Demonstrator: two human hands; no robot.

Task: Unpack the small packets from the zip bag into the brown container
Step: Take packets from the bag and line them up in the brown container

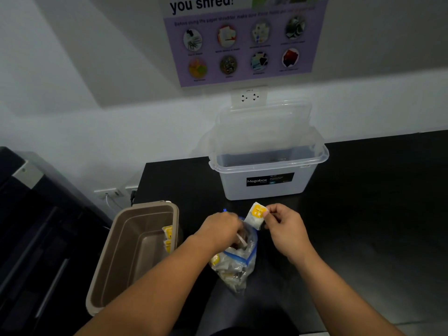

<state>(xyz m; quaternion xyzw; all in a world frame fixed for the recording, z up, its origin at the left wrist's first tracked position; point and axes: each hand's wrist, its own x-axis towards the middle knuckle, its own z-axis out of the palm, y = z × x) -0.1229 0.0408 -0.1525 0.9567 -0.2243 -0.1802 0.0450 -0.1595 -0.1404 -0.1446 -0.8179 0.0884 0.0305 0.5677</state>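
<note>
Packet pinched above zip bag, other hand buried in bag mouth.

We can't see the left hand (221, 226) fingers: they dip into the zip bag (238, 263) opening, so we can't tell their grip. The bag's contents are a blurry jumble. The right hand (286, 229) pinches a white-and-yellow packet (255, 215) by its right edge between thumb and fingertips, just above the bag. The brown container (126, 260) sits left on the dark tabletop (363, 202), with yellow packets (167, 238) against its right wall, partly hidden.
</note>
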